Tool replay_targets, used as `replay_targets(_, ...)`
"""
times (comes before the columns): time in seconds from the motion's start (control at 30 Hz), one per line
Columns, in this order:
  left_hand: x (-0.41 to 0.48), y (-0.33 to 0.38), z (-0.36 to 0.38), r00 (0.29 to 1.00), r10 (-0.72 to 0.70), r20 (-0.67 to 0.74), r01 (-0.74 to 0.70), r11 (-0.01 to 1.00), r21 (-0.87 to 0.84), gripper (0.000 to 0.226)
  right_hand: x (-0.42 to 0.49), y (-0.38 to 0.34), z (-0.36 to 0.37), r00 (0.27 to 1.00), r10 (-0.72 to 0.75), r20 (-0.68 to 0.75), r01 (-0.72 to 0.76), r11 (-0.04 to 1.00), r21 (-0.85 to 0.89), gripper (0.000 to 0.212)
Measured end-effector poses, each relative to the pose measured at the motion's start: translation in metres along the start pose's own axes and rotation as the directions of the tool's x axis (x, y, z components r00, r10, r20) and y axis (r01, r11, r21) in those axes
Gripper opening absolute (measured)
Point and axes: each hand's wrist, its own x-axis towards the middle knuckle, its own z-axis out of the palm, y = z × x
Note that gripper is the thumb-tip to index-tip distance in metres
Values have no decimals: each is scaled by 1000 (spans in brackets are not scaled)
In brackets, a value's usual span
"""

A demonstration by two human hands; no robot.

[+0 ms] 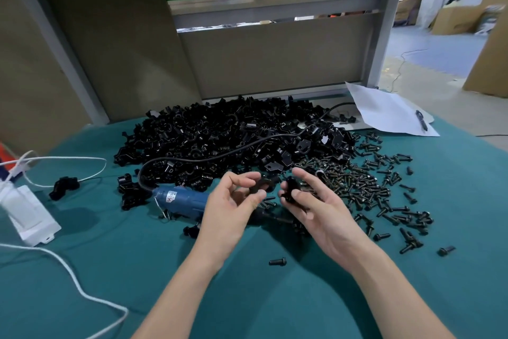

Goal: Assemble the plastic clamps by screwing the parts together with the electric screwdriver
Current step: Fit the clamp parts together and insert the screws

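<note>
My left hand (233, 201) pinches a black plastic clamp part (265, 183) between thumb and fingers. My right hand (316, 206) grips a second black clamp part (292, 187), a short gap from the first. Both hands hover above the teal table cloth (137, 270). The blue electric screwdriver (184, 199) lies on the cloth behind my left hand, its tip end hidden by my hands; its black cable (220, 155) runs back over the pile. A big heap of black clamp parts (220, 135) sits behind, and several black screws (365, 182) are spread to the right.
One assembled clamp (64, 187) lies at the left near a white power adapter (30, 215) with white cords (68, 275). A loose screw (277, 261) lies near my forearms. White paper with a pen (420, 120) sits back right. A cardboard and metal panel (275, 52) walls the far edge.
</note>
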Motion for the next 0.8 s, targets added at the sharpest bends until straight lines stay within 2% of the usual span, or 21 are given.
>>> replay_targets(0.2, -7, -7, 7, 994, 98, 39, -100, 994, 50, 26, 0, 8, 3, 999, 27, 41, -27, 999, -21, 39)
replay_targets(0.37, -16, -4, 10, 964, 264, -39, -242, 926, 290, 15, 2, 9, 3, 998, -61, 3, 61, 991, -115, 37)
replay_targets(0.5, -16, -3, 9, 947, 314, -65, -267, 884, 383, 11, 0, 8, 1, 987, -156, 22, 157, 960, -232, 37)
replay_targets(0.67, -16, -6, 11, 982, 187, -19, -157, 872, 464, 22, -6, 14, 6, 980, -178, 87, 198, 855, -479, 36)
replay_targets(0.73, -17, -7, 13, 993, 111, 26, -111, 889, 445, 24, -8, 17, 8, 971, -196, 137, 239, 783, -574, 32)
replay_targets(0.8, -17, -7, 16, 998, 0, 64, -25, 923, 385, 27, -10, 19, 10, 959, -207, 195, 284, 712, -642, 37)
